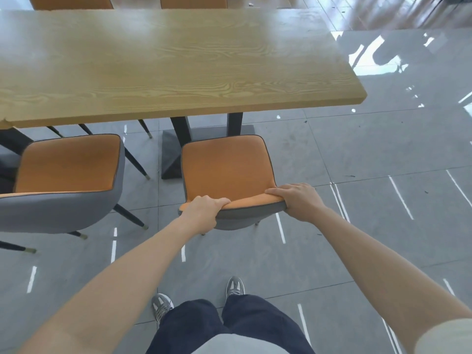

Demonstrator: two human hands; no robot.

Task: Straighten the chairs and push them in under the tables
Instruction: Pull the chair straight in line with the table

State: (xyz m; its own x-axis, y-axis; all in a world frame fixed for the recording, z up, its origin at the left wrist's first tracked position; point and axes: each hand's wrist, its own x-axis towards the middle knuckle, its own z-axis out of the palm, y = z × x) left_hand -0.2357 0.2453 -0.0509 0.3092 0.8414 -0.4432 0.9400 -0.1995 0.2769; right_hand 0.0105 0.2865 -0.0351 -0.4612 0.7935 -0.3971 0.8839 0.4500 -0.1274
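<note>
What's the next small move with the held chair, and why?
Probably a short, straight push forward. Both the left hand and right hand have a grip on the top of the backrest of the orange-seated, grey-backed chair, and its seat still sits wholly clear of the light wooden table's near edge. It looks roughly square to the table already.

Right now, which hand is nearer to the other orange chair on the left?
The left hand. It grips the left end of the held chair's backrest, the side facing the other orange chair. The right hand grips the far end.
</note>
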